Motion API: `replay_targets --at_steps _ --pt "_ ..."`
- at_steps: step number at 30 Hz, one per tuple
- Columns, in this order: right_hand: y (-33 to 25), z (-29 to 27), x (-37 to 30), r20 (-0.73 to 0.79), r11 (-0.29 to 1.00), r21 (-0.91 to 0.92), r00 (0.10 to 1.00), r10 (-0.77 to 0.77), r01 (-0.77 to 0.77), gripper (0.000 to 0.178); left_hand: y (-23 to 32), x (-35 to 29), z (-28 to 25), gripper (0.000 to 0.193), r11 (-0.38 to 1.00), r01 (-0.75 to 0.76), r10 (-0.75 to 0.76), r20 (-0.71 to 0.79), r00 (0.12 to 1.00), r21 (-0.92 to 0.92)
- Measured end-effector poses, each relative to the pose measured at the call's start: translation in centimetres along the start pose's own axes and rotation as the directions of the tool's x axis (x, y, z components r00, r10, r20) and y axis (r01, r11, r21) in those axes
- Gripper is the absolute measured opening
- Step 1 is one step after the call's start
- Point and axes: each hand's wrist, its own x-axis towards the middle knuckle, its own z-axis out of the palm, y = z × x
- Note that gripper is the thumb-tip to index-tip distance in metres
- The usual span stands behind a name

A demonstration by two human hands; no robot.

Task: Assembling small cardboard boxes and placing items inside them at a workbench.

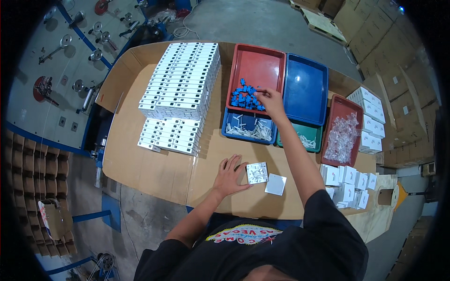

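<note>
While the left hand lies flat, the right hand's pinch among blue parts is unclear.

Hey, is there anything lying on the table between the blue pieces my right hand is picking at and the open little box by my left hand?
Yes: the right hand is at the blue pieces in the red tray, and a blue bin of white parts lies between them and the open box.

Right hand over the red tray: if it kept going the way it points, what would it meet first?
Probably the blue pieces just ahead of the right hand, in the red tray; its height over them is unclear.
</note>
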Motion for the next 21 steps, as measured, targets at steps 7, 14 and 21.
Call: replay_targets --at_steps 7,14,21 --pt "-10.4 -3.4 -12.5 0.024 0.838 0.529 0.99 0.14 -0.132 0.032 -0.5 -0.2 0.4 0.088 0.999 0.015 -0.014 -0.02 1.0 0.029" --pt "-10.7 -5.6 -20.8 0.178 0.365 0.898 0.962 0.208 -0.245 0.037 0.0 0.0 0.4 0.09 1.0 0.027 -0.027 0.011 1.0 -0.005" --pt "-10.6 -7.0 -23.5 0.262 0.028 0.963 0.952 0.156 -0.269 0.036 0.0 0.0 0.9 0.095 0.998 0.034 -0.035 0.006 0.999 0.046"
